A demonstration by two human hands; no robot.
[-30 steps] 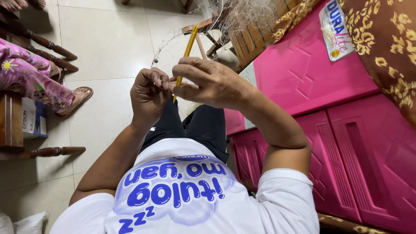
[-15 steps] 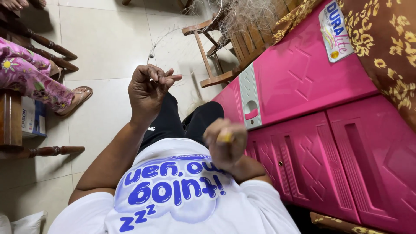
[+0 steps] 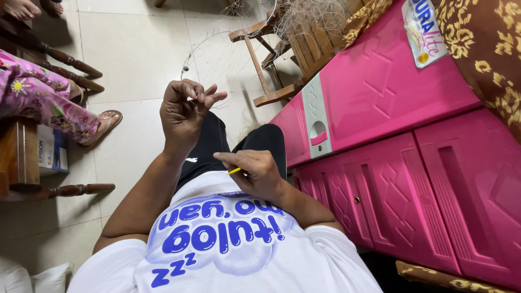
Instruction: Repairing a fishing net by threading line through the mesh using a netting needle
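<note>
L hand (image 3: 183, 108): raised, fingers pinching thin net line (image 3: 191, 65), prob. | R hand (image 3: 255, 173): fist closed on yellow needle (image 3: 234, 171)

A glossy pink plastic cabinet (image 3: 391, 163) stands at right. A brown wooden chair (image 3: 271, 59) rests on the pale tiled floor (image 3: 135, 54). A floral pink-clad leg (image 3: 43, 100) wears a sandal (image 3: 103, 125).

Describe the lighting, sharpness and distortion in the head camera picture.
Head view: soft, even indoor light with faint shadows; wide-angle lens bends the pink cabinet; left hand and right hand with its yellow tool are sharp; the fine net is thin and hard to resolve.
</note>
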